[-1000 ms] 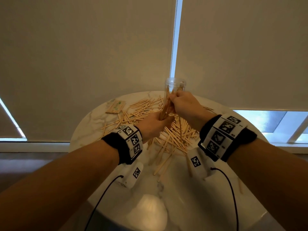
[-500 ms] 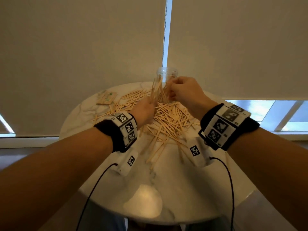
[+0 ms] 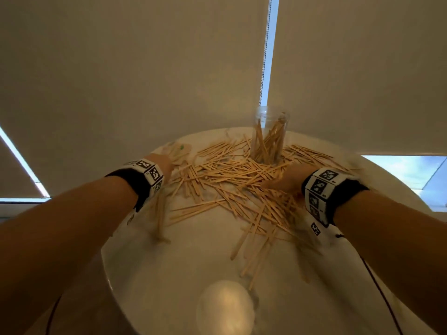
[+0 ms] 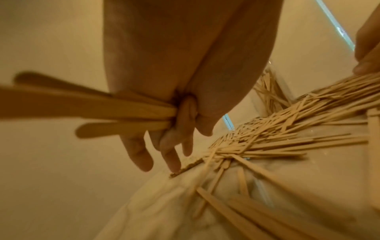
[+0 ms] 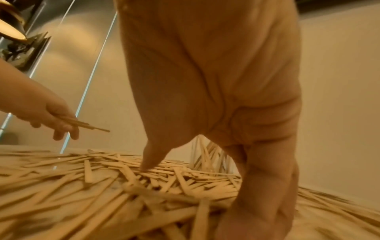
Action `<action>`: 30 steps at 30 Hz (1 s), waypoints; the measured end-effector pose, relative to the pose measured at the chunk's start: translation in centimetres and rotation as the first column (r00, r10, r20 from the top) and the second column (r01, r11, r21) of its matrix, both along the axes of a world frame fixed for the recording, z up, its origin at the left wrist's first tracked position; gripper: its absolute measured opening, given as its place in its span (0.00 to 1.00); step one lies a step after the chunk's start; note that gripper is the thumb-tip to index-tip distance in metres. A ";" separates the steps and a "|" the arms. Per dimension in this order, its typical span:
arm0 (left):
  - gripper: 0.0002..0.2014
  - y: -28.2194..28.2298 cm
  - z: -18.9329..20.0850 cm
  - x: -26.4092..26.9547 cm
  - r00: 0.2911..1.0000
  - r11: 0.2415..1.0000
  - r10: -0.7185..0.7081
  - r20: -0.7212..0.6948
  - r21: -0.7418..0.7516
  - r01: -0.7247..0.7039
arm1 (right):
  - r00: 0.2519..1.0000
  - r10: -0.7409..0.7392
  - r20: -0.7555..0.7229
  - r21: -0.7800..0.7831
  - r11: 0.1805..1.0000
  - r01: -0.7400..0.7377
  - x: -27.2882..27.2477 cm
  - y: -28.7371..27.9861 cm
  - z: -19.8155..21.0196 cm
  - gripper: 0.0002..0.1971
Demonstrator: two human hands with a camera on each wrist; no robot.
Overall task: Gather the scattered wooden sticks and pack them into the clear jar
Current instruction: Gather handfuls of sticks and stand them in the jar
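A clear jar (image 3: 269, 136) stands upright at the table's far side, partly filled with leaning wooden sticks. Many more sticks (image 3: 229, 187) lie scattered in a heap in front of it. My left hand (image 3: 164, 163) is at the heap's left edge. In the left wrist view this hand (image 4: 176, 129) pinches a few sticks (image 4: 102, 110) between thumb and fingers, with the other fingers hanging loose. My right hand (image 3: 287, 177) rests on the heap's right side. In the right wrist view its thumb (image 5: 148, 164) touches the sticks, and the fingers (image 5: 265, 178) reach down into the pile.
The round white marble table (image 3: 169, 274) ends close to the jar, with roller blinds behind it. A small flat card (image 3: 179, 148) with a green mark lies by my left hand. A bright lamp reflection (image 3: 225, 308) sits on the near part of the table.
Both hands have come down from the jar's mouth and moved apart. The left went out to the heap's left edge with sticks in it, and the right dropped onto the pile.
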State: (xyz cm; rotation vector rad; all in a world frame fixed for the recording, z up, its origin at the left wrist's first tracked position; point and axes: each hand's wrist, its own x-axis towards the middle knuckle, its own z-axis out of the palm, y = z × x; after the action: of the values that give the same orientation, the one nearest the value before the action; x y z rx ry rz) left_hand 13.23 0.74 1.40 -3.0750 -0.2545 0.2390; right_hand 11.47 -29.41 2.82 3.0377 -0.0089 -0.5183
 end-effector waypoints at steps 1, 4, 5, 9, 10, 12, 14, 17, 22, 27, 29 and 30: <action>0.18 -0.3 -0.4 0.0 1.000 1.000 -0.003 -0.027 -0.026 0.002 | 1.000 0.014 -0.006 0.004 1.000 -0.014 0.2 0.2 -0.1 0.36; 0.24 -2.3 -2.2 0.2 0.997 0.997 -0.067 -0.049 -0.050 0.064 | 1.000 0.008 0.002 0.120 0.993 -0.009 1.0 0.6 -0.7 0.19; 0.28 -3.2 -2.6 0.1 0.995 0.993 -0.101 -0.012 -0.065 0.100 | 1.000 -0.001 0.008 0.147 0.989 0.000 1.1 0.6 -0.6 0.16; 0.27 -7.3 -3.7 -0.4 0.991 0.974 -0.128 0.043 -0.181 0.134 | 0.999 -0.040 -0.002 0.193 0.980 0.040 0.5 0.3 -0.5 0.12; 0.27 -8.0 -3.6 -0.4 0.991 0.972 -0.127 0.045 -0.192 0.134 | 0.999 -0.040 -0.003 0.183 0.982 0.040 0.3 0.2 -0.4 0.11; 0.30 -8.3 -3.0 -0.4 0.992 0.970 -0.109 0.057 -0.213 0.119 | 0.998 -0.055 -0.004 0.174 0.983 0.055 0.1 -0.1 -0.5 0.10; 0.32 -7.6 -2.3 -0.4 0.997 0.982 -0.058 0.051 -0.178 0.066 | 0.997 -0.070 0.006 0.205 0.976 0.068 -0.2 -0.3 -0.7 0.13; 0.34 -5.6 -0.9 -1.4 0.999 0.999 -0.023 0.022 -0.024 0.023 | 0.997 -0.078 0.018 0.237 0.969 0.071 -0.6 -0.5 -1.0 0.19; 0.43 -4.5 0.1 -5.0 0.968 0.984 -0.038 -0.250 0.158 0.079 | 0.997 -0.070 0.016 0.236 0.970 0.064 -0.8 -0.8 -0.7 0.17; 0.24 -6.9 -1.4 -5.9 0.985 0.992 -0.124 -0.119 -0.008 0.124 | 0.993 -0.115 -0.004 0.274 0.955 0.112 -1.1 -0.9 -0.2 0.13; 0.22 -9.0 -2.1 -6.2 0.984 0.985 -0.160 -0.072 -0.068 0.156 | 0.989 -0.145 0.011 0.276 0.951 0.137 -1.3 -1.3 -0.1 0.13; 0.22 -10.0 -2.3 -6.4 0.982 0.979 -0.179 -0.063 -0.110 0.172 | 0.989 -0.143 0.026 0.267 0.955 0.131 -1.5 -1.5 0.0 0.13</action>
State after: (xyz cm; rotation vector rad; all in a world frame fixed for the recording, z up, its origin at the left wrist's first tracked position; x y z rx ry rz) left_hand 6.80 -9.30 -0.87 -3.1577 0.0343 0.3653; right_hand 9.97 -30.96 2.77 3.3288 -0.1678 -0.4963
